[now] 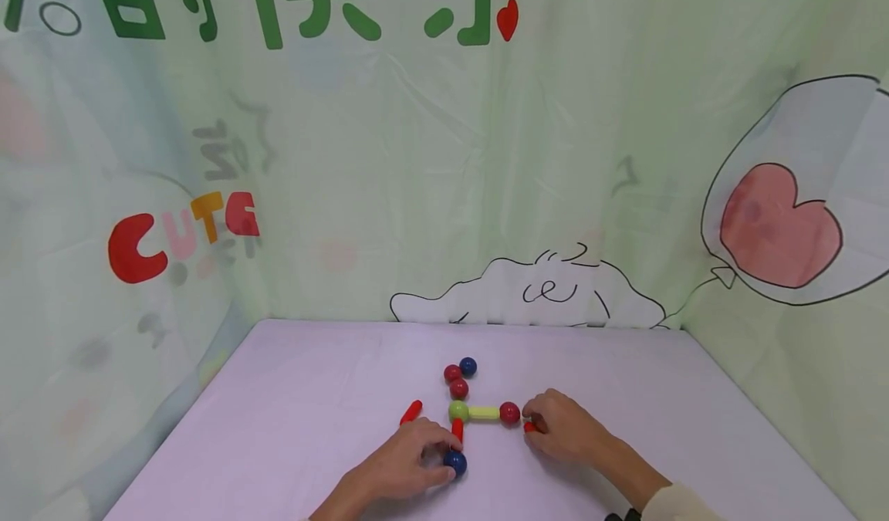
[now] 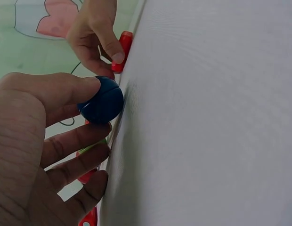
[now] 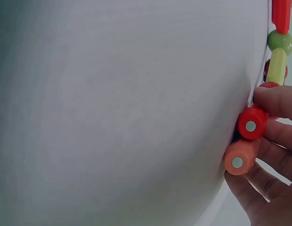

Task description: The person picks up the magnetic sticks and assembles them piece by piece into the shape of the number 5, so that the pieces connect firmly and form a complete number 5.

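Note:
My left hand (image 1: 406, 459) pinches a blue ball (image 1: 454, 464) between thumb and finger, the other fingers spread. That ball is at the near end of a red magnetic rod (image 1: 458, 431), whose far end meets a green ball (image 1: 458, 411). A yellow-green rod (image 1: 484, 413) runs from the green ball to a red ball (image 1: 510, 414). Beside this red ball, my right hand (image 1: 566, 427) holds a red rod (image 3: 252, 122) with thumb and fingers. An orange-red rod (image 3: 241, 157) lies against the fingers too; both show silvery end discs.
Beyond the green ball sit two red balls (image 1: 458, 388) and another blue ball (image 1: 468, 367). A loose red rod (image 1: 412, 411) lies just past my left hand. The pale table (image 1: 312, 382) meets printed curtains (image 1: 347, 197) at the back and sides.

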Demonstrator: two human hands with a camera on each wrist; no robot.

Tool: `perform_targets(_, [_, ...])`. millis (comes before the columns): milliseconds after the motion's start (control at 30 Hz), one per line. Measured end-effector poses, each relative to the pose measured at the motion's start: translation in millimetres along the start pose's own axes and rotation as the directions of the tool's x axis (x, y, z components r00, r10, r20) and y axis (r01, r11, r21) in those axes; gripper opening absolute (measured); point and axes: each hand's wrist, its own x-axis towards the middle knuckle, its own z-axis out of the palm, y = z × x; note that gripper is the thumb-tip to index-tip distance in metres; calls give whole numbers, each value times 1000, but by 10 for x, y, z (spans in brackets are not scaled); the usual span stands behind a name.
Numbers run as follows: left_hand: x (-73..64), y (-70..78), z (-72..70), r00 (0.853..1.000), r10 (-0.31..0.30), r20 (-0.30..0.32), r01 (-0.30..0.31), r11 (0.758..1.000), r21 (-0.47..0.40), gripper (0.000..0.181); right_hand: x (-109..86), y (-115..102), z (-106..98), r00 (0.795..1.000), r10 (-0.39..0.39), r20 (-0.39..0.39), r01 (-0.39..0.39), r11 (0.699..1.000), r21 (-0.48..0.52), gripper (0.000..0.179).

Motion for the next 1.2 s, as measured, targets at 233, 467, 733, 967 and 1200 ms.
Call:
perform_targets(233, [17, 11, 3, 1000, -13, -6, 13, 999, -45, 27, 15, 19, 20, 1000, -4, -1, 4, 1000, 8, 25])
perform_targets(467, [25, 21, 9, 1000, -26, -9, 25, 998, -62, 26, -6, -4, 9, 1000, -12, -8, 12, 999, 41, 20])
perform_targets(733, [30, 39, 17, 999, -51, -12, 50, 996, -70, 25, -34, -80, 34, 996, -71, -54, 73, 996, 43, 16])
perform_targets(967, [28, 32, 10, 999, -38, -8, 38, 997, -74, 25, -78, -233, 23, 985, -174, 21, 172, 983, 57, 16])
perform_targets(1200, [17, 19, 21, 1000, -14, -11, 13, 992, -127, 23, -98, -366, 80, 966, -225, 127, 207, 969, 138, 18])
